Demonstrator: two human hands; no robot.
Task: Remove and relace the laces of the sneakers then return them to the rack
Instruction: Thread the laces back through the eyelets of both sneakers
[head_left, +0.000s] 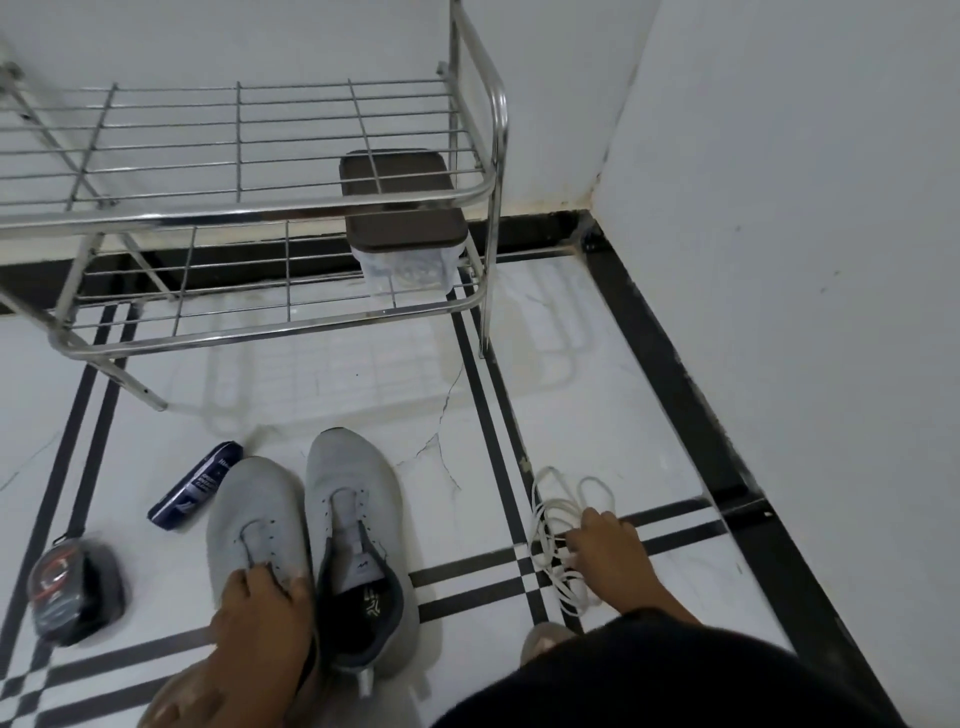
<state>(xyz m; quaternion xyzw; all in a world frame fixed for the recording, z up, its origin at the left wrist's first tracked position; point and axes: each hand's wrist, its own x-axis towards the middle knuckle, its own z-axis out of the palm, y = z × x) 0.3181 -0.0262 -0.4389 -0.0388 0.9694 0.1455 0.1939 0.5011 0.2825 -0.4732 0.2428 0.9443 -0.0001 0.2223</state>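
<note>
Two light grey sneakers stand side by side on the tiled floor, toes pointing away, with no laces in their eyelets. My left hand (260, 603) grips the left sneaker (252, 514) at its tongue and opening. The right sneaker (353, 519) shows its dark lining. White laces (553, 519) lie in a loose tangle on the floor to the right. My right hand (608, 551) reaches into that tangle, fingers curled on the strands. The steel wire shoe rack (249, 208) stands against the wall beyond the sneakers.
A dark-lidded plastic box (405, 223) sits on the rack's lower shelf at the right. A dark blue tube (195, 486) and a round black tin (72, 587) lie on the floor left of the sneakers. A white wall closes in the right side.
</note>
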